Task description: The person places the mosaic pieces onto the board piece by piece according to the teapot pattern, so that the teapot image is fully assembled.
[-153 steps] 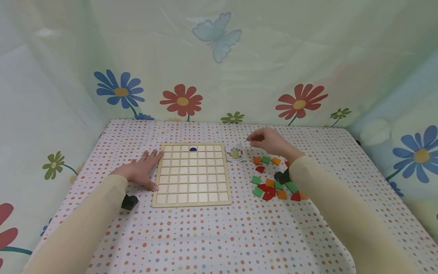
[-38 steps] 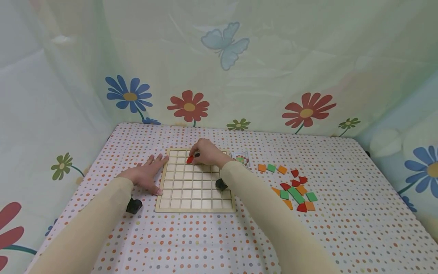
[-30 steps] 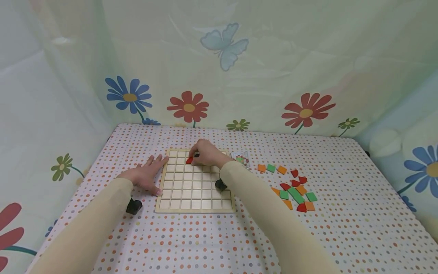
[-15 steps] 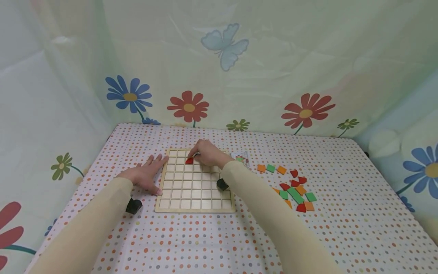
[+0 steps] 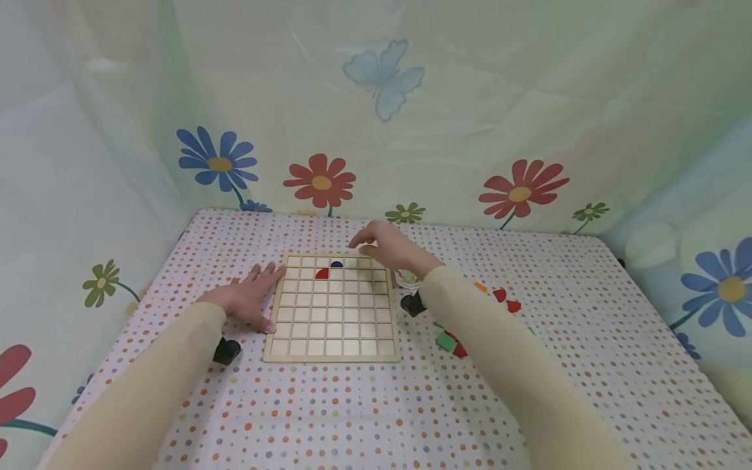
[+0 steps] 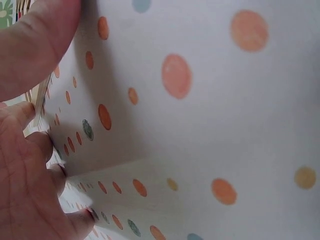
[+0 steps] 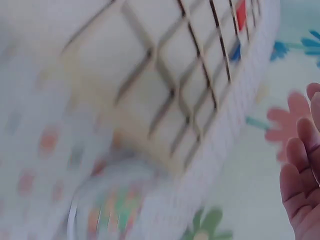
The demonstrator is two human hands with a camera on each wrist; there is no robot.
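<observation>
A wooden grid board (image 5: 335, 314) lies on the dotted cloth. In its upper rows sit a red quarter-circle tile (image 5: 322, 273) and a small blue half-circle tile (image 5: 337, 264). My left hand (image 5: 249, 299) is spread flat on the cloth, its thumb and fingertips at the board's left edge. Over the board's far right corner is my right hand (image 5: 392, 247), raised, with loosely bent fingers and nothing seen in them. In the right wrist view its fingers (image 7: 299, 172) show at the right edge, apart from the board.
A small pattern card (image 5: 407, 279) under a clear cover stands right of the board, partly behind the right wrist. Loose tiles, among them a green square (image 5: 446, 341) and a red quarter-circle (image 5: 514, 305), lie farther right, several hidden by the right sleeve.
My right hand brought a red tile from the right onto the board, let it go, and has moved up and right. The left hand stays at the board's edge.
</observation>
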